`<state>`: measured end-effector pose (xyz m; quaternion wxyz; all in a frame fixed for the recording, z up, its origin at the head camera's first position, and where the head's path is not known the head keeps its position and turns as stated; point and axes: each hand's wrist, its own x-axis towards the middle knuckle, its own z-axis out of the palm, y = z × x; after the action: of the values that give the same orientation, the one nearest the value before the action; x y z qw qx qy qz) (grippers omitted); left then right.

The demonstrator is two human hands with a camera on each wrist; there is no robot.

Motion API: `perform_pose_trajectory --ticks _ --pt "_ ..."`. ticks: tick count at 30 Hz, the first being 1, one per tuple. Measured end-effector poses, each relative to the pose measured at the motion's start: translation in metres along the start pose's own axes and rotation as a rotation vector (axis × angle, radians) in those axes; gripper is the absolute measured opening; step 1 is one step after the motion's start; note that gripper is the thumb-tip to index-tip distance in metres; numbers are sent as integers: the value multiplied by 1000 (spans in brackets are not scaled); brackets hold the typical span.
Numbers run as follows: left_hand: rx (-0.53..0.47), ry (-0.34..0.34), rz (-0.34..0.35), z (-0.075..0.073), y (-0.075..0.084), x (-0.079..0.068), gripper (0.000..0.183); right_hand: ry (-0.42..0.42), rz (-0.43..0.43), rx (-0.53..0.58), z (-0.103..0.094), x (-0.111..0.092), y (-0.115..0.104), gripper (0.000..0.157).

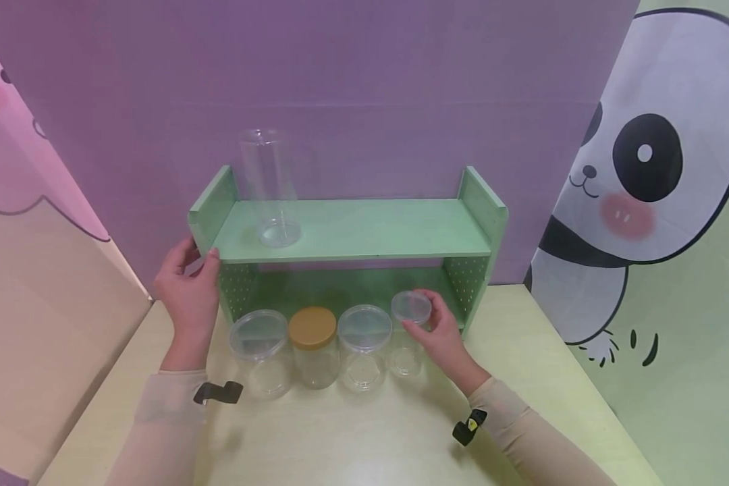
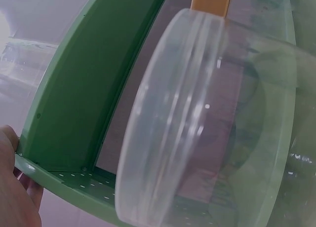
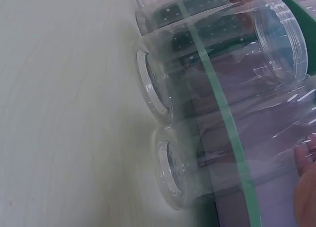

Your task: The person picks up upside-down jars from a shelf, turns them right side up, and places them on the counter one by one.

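Note:
A green two-tier shelf [image 1: 352, 229] stands on the table, and my left hand [image 1: 190, 287] grips its left side panel, thumb in front. That hand shows at the left edge of the left wrist view, on the shelf's rim. At the right end of a row of jars, my right hand [image 1: 440, 334] holds a narrow clear jar [image 1: 407, 354] near its clear lid [image 1: 411, 307]. Beside it stand a wider clear jar [image 1: 364, 351], a jar with an orange-brown lid [image 1: 313, 344] and another wide clear jar [image 1: 261, 358]. In the right wrist view only some fingers [image 3: 306, 187] show.
A tall clear jar [image 1: 271, 189] stands on the left of the upper shelf board. The row of jars is just in front of the lower tier. A purple backdrop [image 1: 364, 101] rises behind, and a panda picture [image 1: 644, 202] covers the right wall beside the table [image 1: 364, 445].

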<state>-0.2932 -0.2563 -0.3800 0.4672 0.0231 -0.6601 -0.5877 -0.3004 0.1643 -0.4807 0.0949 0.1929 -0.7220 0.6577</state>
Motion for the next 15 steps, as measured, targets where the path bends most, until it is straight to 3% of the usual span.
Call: perform_pose_trajectory --ticks 15 --pt "32 28 -20 3 -1 0 37 6 1 -31 -3 -3 3 65"
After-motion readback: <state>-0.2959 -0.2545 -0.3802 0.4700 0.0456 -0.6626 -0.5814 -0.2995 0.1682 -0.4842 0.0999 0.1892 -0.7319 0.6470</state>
